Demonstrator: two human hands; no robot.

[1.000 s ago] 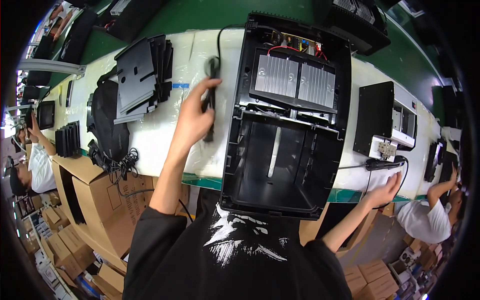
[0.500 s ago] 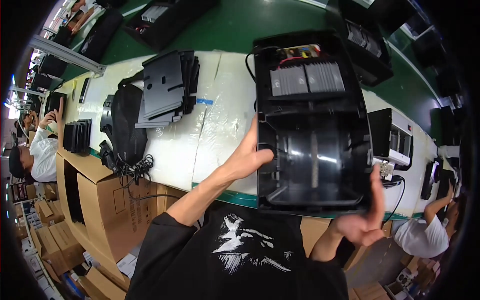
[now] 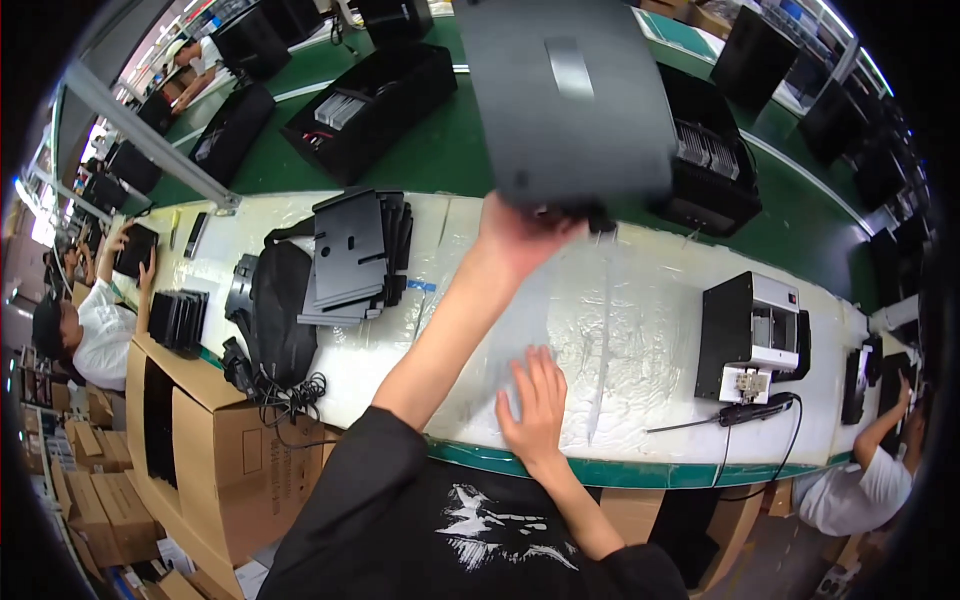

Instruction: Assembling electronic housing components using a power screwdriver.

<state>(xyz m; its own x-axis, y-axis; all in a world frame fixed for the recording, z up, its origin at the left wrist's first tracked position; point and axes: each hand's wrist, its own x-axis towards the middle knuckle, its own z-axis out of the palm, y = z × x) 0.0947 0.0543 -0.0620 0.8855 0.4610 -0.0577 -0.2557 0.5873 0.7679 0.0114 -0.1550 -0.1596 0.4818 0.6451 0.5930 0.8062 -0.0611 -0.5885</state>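
A large black plastic housing (image 3: 545, 135) is raised over the far side of the table, its smooth outer face with a pale, shiny handle recess in view. My left hand (image 3: 525, 235) grips its near end; the fingertips are partly hidden under it and blurred. Below, my right hand (image 3: 537, 405) rests open, fingers spread, by the plastic-covered white table (image 3: 640, 320), holding nothing. A stack of dark flat panels (image 3: 350, 255) lies left of my left forearm.
Several black housings, one with grey fins (image 3: 705, 150), sit on the green conveyor (image 3: 420, 135). At right stand a black-and-white machine (image 3: 755, 335) and a corded screwdriver (image 3: 750, 412). A black bag (image 3: 283, 315), coiled cables (image 3: 300, 395) and a carton (image 3: 235, 470) are left. Co-workers (image 3: 105, 340) flank me.
The housing has gone forward from the table toward the conveyor, and its outer face shows instead of its open inside. My right hand has left its side and moved left over the table.
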